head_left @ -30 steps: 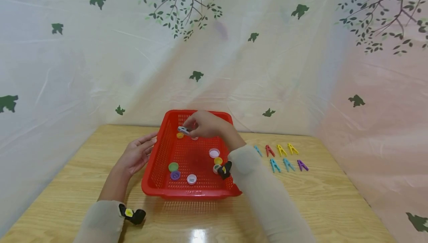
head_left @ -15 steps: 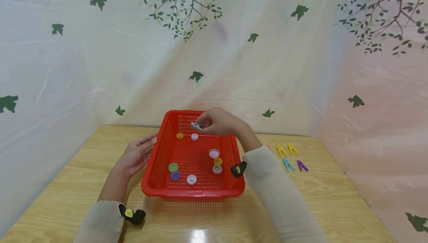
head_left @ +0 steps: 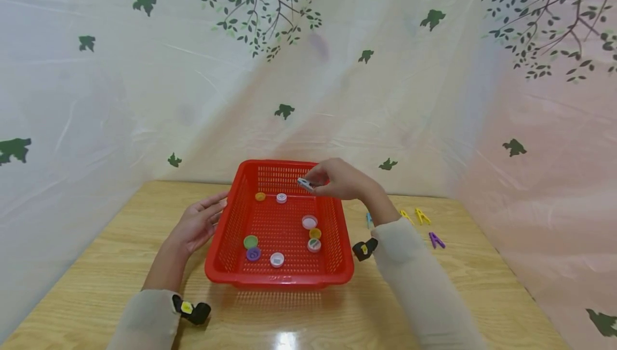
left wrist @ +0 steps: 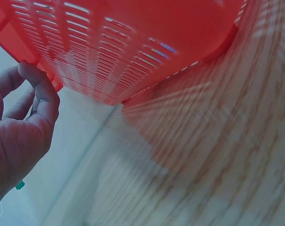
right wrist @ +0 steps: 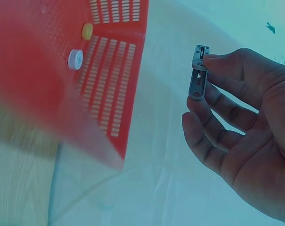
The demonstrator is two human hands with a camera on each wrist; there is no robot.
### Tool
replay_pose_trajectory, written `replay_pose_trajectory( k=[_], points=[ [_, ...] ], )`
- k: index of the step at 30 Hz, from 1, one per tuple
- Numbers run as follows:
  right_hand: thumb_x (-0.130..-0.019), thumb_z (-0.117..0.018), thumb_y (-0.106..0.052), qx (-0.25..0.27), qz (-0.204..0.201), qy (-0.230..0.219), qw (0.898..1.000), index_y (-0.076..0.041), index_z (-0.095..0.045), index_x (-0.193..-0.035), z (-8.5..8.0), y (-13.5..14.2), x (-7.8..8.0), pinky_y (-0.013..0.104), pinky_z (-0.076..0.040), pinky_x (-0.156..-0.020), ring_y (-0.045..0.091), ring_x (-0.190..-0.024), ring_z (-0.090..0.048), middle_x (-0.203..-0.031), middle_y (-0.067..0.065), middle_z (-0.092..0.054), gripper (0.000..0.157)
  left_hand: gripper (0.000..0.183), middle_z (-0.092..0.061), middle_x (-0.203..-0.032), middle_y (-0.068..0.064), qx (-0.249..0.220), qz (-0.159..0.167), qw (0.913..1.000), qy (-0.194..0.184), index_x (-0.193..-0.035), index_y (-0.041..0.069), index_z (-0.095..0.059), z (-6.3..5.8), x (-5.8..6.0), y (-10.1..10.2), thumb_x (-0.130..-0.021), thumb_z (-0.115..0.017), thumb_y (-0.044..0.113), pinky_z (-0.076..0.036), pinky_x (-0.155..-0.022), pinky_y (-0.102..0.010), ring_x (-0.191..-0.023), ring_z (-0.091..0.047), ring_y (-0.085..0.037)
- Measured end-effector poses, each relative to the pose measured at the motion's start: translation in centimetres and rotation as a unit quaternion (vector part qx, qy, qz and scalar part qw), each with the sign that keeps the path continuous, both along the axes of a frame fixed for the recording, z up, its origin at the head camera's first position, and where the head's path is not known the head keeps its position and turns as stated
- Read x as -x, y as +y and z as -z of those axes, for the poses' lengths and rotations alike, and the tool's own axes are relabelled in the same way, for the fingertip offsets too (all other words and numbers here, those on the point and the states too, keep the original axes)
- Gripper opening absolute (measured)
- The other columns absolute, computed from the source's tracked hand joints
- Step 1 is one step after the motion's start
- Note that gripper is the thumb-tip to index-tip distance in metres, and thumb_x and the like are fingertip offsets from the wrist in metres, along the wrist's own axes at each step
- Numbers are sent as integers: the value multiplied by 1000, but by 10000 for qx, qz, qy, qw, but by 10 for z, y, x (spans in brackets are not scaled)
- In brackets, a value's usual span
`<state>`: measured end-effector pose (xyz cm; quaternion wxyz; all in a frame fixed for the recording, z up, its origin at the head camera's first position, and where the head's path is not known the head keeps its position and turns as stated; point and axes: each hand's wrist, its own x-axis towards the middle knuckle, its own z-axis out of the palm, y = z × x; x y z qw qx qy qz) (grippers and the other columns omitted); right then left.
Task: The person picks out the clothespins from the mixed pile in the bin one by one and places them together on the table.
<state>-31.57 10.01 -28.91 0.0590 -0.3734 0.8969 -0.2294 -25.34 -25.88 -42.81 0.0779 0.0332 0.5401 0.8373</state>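
My right hand [head_left: 339, 179] pinches a pale grey-blue clothespin [head_left: 305, 183] between thumb and fingers, above the far right part of a red plastic basket [head_left: 279, 279]. In the right wrist view the clothespin [right wrist: 198, 77] stands apart from the basket wall [right wrist: 115, 80]. On the left side, my left hand [head_left: 196, 224] touches the basket under its outer rim, fingers loosely bent. The left wrist view shows a fingertip of that hand [left wrist: 27, 122] against the rim. Bottle caps lie in the basket, among them a green cap [head_left: 250, 242], a purple cap [head_left: 253, 254] and a white cap [head_left: 277, 259].
On the wooden table [head_left: 434, 286] right of the basket lie a purple clothespin [head_left: 436, 240], a yellow clothespin [head_left: 422, 216] and others, some partly hidden by my right arm. A patterned cloth backdrop [head_left: 289, 136] stands behind the table.
My right hand has moved right across the basket with the clothespin, from the far left part to the far right. The left hand and basket stay in place.
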Motion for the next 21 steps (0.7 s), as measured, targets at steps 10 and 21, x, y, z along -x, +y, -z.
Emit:
replay_pose_trajectory(
  k=[10, 21],
  points=[
    [-93, -74, -13, 117, 523, -163, 9984, -12, -75, -119, 14, 40, -4, 33, -58, -79, 21, -94, -63, -102, 0, -69, 26, 52, -72, -125, -4, 85, -36, 9999, -49, -152, 7, -47, -1, 0, 1, -104, -63, 19, -59, -90, -36, -105, -72, -18],
    [-94, -74, -13, 225, 738, -181, 9969, -11, -75, -120, 39, 83, -4, 34, -60, -77, 19, -89, -66, -99, -1, -72, 26, 51, -72, -125, -4, 84, -111, 9999, -103, -150, 7, -50, -1, 1, 1, -103, -65, 19, -59, -90, -37, -105, -73, -19]
  ],
)
